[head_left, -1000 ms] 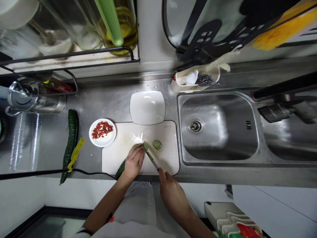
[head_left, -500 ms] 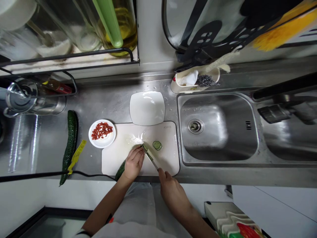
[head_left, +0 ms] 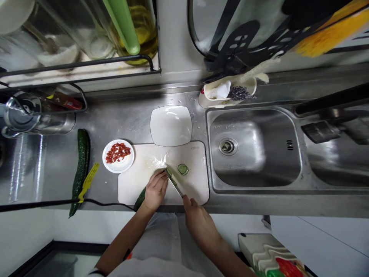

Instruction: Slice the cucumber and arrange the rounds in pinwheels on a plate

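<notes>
Hardly anything has moved since a second ago: items at far left sit slightly further left, likely just your head shifting, and your left hand [head_left: 155, 190] and right hand [head_left: 198, 223] hold nearly the same pose.

Step in hand looks like slicing. The held cucumber [head_left: 140, 199] lies on the chopping board [head_left: 129, 182], mostly hidden under your left hand, which is curled over it and gripping. Knife [head_left: 178, 189] sits right at your left fingertips, blade slanting across the cut end, green bits along it; your right hand is closed round the handle. Loose slices [head_left: 183, 169] lie apart on the board, right of the blade. Next cut calls, I'd judge, for tucking those left fingertips back and feeding the cucumber along before pressing down; wet board, so it could slip.

Containers, left to right. Steel jug [head_left: 59, 123]: can't see inside. Glass jar [head_left: 59, 54] on the shelf: something white, spoon-like handle in it. Below, the whole cucumber [head_left: 82, 154] with its yellow tag [head_left: 88, 182] lies on the counter, uncut. Small plate [head_left: 117, 170] by the board's corner: red bits [head_left: 117, 152]. Oil jar [head_left: 145, 29]: yellow liquid. White dish [head_left: 171, 126]: meets the board's far edge. Caddy [head_left: 205, 100]: white wad, dark scourer. Sink [head_left: 276, 146]: drain fitting showing.
</notes>
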Action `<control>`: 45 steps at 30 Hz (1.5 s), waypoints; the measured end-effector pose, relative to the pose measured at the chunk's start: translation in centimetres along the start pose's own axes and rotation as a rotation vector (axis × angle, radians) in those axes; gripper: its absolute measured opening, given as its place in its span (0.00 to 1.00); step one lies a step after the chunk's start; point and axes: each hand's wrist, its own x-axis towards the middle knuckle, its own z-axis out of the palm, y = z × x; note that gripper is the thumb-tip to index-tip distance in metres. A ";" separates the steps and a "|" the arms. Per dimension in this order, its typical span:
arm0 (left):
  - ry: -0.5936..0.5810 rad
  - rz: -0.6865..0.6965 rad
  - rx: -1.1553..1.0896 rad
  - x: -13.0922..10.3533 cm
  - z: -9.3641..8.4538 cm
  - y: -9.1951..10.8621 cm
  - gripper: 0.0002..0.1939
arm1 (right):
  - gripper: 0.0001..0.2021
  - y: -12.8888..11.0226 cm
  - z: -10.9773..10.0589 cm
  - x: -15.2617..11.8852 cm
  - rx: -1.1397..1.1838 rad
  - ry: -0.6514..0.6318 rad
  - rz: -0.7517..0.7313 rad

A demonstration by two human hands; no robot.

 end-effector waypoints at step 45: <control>-0.005 0.013 -0.019 0.0 0.1 0.0 0.14 | 0.23 -1.1 1.1 4.6 0.023 0.034 0.006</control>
